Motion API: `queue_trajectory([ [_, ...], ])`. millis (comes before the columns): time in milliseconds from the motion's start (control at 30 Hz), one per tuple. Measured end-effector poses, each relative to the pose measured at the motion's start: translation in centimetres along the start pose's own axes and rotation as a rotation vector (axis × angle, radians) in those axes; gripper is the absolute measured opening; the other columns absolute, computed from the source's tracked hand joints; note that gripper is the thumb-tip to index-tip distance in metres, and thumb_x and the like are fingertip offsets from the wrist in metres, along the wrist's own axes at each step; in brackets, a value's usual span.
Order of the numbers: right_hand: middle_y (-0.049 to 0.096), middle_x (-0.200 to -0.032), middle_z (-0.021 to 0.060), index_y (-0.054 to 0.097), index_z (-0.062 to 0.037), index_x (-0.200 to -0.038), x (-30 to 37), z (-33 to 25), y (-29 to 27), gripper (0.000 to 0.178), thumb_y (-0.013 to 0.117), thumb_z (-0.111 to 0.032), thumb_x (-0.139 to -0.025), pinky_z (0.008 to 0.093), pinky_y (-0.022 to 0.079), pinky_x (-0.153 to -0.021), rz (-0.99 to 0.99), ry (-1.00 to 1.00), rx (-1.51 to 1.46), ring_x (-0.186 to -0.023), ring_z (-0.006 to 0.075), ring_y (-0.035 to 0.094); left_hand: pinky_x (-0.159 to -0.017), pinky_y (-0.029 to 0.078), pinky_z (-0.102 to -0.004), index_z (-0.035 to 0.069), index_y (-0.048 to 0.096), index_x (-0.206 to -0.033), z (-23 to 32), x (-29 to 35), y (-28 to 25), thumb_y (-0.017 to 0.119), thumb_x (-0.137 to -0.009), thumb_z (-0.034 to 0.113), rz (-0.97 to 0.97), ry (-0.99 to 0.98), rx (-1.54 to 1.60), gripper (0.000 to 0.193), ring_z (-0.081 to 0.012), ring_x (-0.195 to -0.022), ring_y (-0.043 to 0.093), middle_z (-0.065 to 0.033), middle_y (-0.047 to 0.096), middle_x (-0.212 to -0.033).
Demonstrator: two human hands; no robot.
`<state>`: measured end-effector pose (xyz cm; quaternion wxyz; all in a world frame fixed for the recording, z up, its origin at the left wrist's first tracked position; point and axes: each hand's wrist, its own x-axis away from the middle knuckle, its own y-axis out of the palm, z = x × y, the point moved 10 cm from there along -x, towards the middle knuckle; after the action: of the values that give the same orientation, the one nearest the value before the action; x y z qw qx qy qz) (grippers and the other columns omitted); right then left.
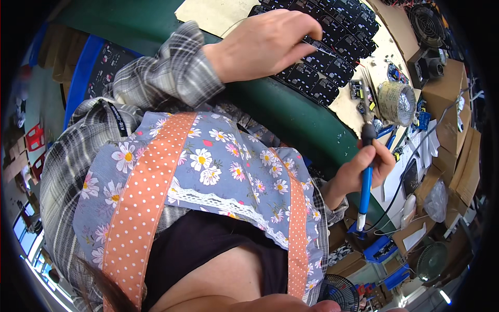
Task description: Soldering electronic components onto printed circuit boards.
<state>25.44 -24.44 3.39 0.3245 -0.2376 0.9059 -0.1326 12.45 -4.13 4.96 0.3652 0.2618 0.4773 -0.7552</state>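
My left hand [262, 44] rests on a panel of black circuit boards [325, 62] at the top, fingers pinched on a thin wire [321, 48] that runs across the boards. My right hand [366, 166] is lower right, off the panel, gripping a blue-handled soldering iron [365, 190]. The iron's black collar and metal tip [369, 112] point up toward a small green board [356, 88]. Its cord trails down and right. A plaid sleeve and a flowered apron with orange dotted straps [208, 166] fill the middle.
The boards lie on a beige mat [208, 13] on a green table [291, 117]. A silvery roll [397, 101] stands beside the iron's tip. Cardboard boxes [447, 88], a black fan [426, 21], blue bins [382, 249] and floor fans [431, 260] crowd the right side.
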Motion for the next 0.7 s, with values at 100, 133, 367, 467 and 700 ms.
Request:
queue_trajectory([
  [100,0.052,-0.087,0.0102,0.047,-0.0003,-0.099,0.7,1.3,-4.0,0.024,0.054,-0.017,-0.084,0.0265,0.044,-0.067,0.358,0.055,-0.019,-0.072,0.0162,0.051,-0.068,0.041,-0.0306,0.011,0.055,-0.083,0.1,0.7,-1.5,0.064,-0.075,0.019,-0.08,0.05,0.003,0.015,-0.02,-0.074,0.053,-0.0031,0.051,-0.077],
  [133,0.052,-0.086,0.0099,0.046,-0.0008,-0.104,1.1,2.0,-5.3,0.024,0.052,-0.016,-0.087,0.0264,0.043,-0.067,0.486,0.045,-0.007,-0.072,0.0162,0.051,-0.069,0.039,-0.0307,0.009,0.055,-0.085,0.7,0.9,-1.6,0.064,-0.074,0.016,-0.147,0.103,-0.017,0.016,-0.0207,-0.076,0.052,-0.0046,0.051,-0.081],
  [367,0.054,-0.077,0.0082,0.051,-0.0011,-0.094,1.9,4.7,-6.1,0.013,0.047,-0.012,-0.087,0.0237,0.041,-0.062,0.438,0.116,-0.03,-0.065,0.0145,0.051,-0.063,0.038,-0.0306,0.013,0.059,-0.078,0.5,1.6,1.1,0.069,-0.071,0.014,-0.205,0.017,-0.032,0.012,-0.0184,-0.068,0.051,-0.0003,0.053,-0.072],
  [467,0.049,-0.068,0.0079,0.051,-0.0009,-0.086,2.1,1.7,-2.1,0.024,0.056,-0.025,-0.086,0.0248,0.038,-0.049,0.118,-0.067,-0.082,-0.052,0.0133,0.046,-0.064,0.039,-0.0304,0.012,0.056,-0.08,1.5,1.4,1.7,0.066,-0.073,0.014,-0.212,0.03,-0.038,0.012,-0.0189,-0.07,0.051,-0.0004,0.052,-0.074],
  [700,0.049,-0.066,0.0068,0.049,-0.0031,-0.086,4.0,0.9,1.8,0.023,0.058,-0.024,-0.085,0.0266,0.037,-0.055,0.028,-0.075,-0.352,-0.054,0.0144,0.044,-0.065,0.039,-0.0302,0.01,0.054,-0.077,1.3,2.3,2.1,0.064,-0.071,0.011,-0.282,0.026,-0.078,0.012,-0.0196,-0.07,0.051,-0.0015,0.05,-0.074],
])
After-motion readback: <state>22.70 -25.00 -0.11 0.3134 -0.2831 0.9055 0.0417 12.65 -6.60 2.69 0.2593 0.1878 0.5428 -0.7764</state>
